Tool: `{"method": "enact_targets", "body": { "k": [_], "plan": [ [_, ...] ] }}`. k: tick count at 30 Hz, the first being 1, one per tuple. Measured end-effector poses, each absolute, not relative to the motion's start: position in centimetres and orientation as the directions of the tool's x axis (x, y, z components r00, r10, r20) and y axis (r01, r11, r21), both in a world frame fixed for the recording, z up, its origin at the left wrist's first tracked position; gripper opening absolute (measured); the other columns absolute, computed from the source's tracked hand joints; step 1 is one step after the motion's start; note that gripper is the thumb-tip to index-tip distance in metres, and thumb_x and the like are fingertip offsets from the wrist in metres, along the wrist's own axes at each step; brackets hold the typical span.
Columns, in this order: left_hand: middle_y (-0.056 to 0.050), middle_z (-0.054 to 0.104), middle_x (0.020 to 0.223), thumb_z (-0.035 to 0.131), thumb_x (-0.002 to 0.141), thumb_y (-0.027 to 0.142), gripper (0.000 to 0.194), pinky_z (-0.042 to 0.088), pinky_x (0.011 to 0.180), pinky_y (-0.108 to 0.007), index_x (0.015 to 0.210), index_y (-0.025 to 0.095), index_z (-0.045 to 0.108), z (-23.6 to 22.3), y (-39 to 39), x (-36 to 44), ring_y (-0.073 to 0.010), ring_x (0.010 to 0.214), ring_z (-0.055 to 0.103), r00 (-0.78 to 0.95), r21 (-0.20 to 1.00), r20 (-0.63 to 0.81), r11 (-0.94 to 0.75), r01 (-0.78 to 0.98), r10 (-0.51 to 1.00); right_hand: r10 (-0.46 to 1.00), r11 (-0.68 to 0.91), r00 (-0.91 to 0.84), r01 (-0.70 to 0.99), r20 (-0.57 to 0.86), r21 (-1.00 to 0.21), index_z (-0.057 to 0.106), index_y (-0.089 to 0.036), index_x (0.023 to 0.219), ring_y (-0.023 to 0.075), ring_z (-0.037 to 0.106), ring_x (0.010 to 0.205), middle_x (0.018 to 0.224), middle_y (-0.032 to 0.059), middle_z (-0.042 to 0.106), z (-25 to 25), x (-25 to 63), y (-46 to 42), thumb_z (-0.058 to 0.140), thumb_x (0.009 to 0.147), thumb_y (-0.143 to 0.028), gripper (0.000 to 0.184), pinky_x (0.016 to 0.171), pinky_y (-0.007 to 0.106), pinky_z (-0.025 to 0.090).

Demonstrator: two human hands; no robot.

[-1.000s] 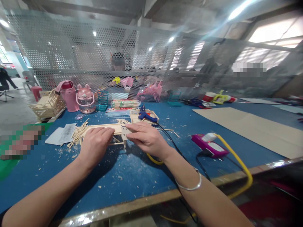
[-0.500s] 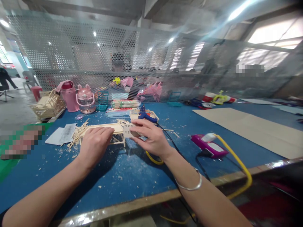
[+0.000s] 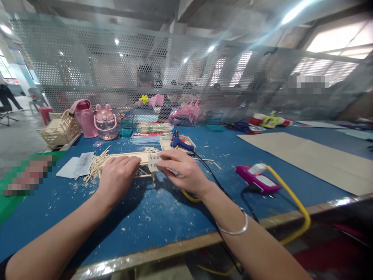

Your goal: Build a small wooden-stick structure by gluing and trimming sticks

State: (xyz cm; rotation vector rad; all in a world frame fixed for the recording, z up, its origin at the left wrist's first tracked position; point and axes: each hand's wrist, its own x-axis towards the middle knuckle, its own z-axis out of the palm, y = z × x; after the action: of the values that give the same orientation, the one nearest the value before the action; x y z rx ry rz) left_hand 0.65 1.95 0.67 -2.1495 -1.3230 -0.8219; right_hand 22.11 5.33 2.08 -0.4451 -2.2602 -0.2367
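Note:
My left hand [image 3: 118, 179] is closed over a small piece of furniture-like woodwork [image 3: 144, 156] built of pale sticks, keeping it on the blue tabletop. Its flat top and a few thin legs show past my fingers. Between the thumb and fingers of my right hand [image 3: 185, 171] is a piece of sandpaper [image 3: 152, 163] with "120" printed on its back. The sandpaper meets the right end of the woodwork. Behind my right hand, a blue glue gun [image 3: 182, 144] lies across a shallow stick frame [image 3: 165, 142].
Loose sticks [image 3: 97, 165] and white papers [image 3: 76, 166] lie to the left. Pink bottles [image 3: 87, 123] stand behind. A magenta device [image 3: 258, 181] with a yellow cable [image 3: 291, 198] sits right, near brown cardboard [image 3: 303, 155]. A perforated screen [image 3: 116, 70] closes the back; people are beyond it.
My right hand has shifted slightly left with the sandpaper, which now overlaps the woodwork's end more. The left hand keeps its place.

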Motion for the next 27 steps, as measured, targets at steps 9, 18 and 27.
{"method": "enact_targets", "body": {
  "k": [9,18,27],
  "plan": [
    [-0.007,0.071,0.090,0.044,0.087,0.020,0.022,0.044,0.072,-0.032,0.091,0.019,0.065,0.5,2.1,0.7,-0.0204,0.080,0.064,0.363,-0.107,0.721,-0.423,0.900,0.590,0.296,0.942,-0.699,0.326,0.651,-0.079,0.066,-0.016,0.082,0.0168,0.059,0.087,0.093,0.0090,0.063,2.8,22.7,4.6,0.052,0.068,-0.006,0.021,0.077,0.033,0.050],
    [-0.006,0.071,0.089,0.046,0.087,0.021,0.020,0.045,0.073,-0.033,0.090,0.019,0.065,0.5,2.1,0.7,-0.0203,0.079,0.064,0.370,-0.119,0.724,-0.423,0.898,0.583,0.317,0.928,-0.691,0.366,0.650,-0.063,0.067,-0.016,0.088,0.0181,0.057,0.093,0.098,0.0106,0.063,2.3,22.4,5.1,0.053,0.073,-0.006,0.023,0.080,0.034,0.050],
    [-0.006,0.071,0.090,0.046,0.086,0.020,0.020,0.047,0.071,-0.034,0.094,0.019,0.065,0.3,2.3,0.8,-0.0211,0.080,0.064,0.354,-0.111,0.744,-0.419,0.901,0.566,0.441,0.892,-0.728,0.296,0.525,-0.340,0.069,-0.016,0.080,0.0139,0.061,0.080,0.092,0.0075,0.065,3.3,23.0,4.3,0.059,0.064,-0.005,0.022,0.065,0.023,0.051]
  ]
}}
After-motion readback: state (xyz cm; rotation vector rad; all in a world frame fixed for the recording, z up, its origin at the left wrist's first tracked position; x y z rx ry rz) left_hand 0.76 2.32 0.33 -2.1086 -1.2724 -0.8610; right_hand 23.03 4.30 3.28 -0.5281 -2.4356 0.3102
